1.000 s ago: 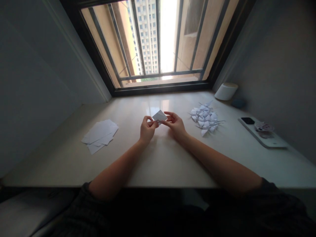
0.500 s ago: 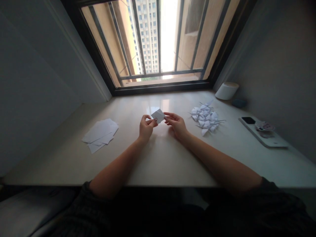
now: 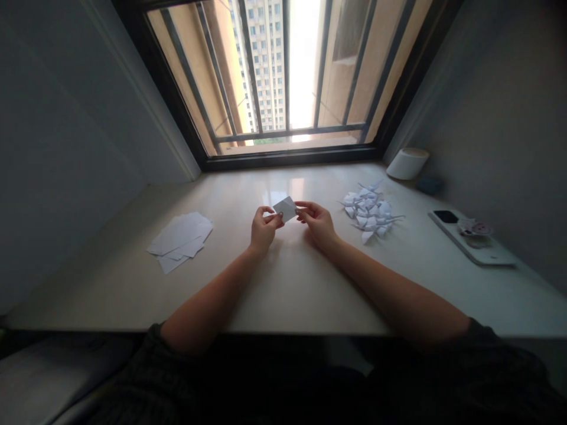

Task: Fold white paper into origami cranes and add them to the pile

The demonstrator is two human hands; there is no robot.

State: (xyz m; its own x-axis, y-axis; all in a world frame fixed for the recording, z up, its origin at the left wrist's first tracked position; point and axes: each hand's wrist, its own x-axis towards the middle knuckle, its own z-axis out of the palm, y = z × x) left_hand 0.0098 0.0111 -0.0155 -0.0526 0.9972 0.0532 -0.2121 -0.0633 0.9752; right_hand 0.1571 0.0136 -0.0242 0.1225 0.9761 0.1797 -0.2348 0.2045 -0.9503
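Observation:
A small folded piece of white paper (image 3: 286, 208) is held just above the middle of a pale table (image 3: 292, 283). My left hand (image 3: 262, 229) pinches its left lower edge with fingers curled. Across from it, my right hand (image 3: 318, 224) pinches the right edge between thumb and fingertips. Both hands are closed on the paper, and both forearms reach in from the table's near edge.
A loose stack of white paper sheets (image 3: 179, 241) lies at the left. To the right sits a heap of several folded paper shapes (image 3: 368, 211). A white cylinder (image 3: 406, 163) stands at the back right, a phone (image 3: 469, 236) at the far right. A barred window (image 3: 287, 77) is behind.
The paper has been turned and tilted slightly between the fingers. Both hands have stayed in about the same spot above the table.

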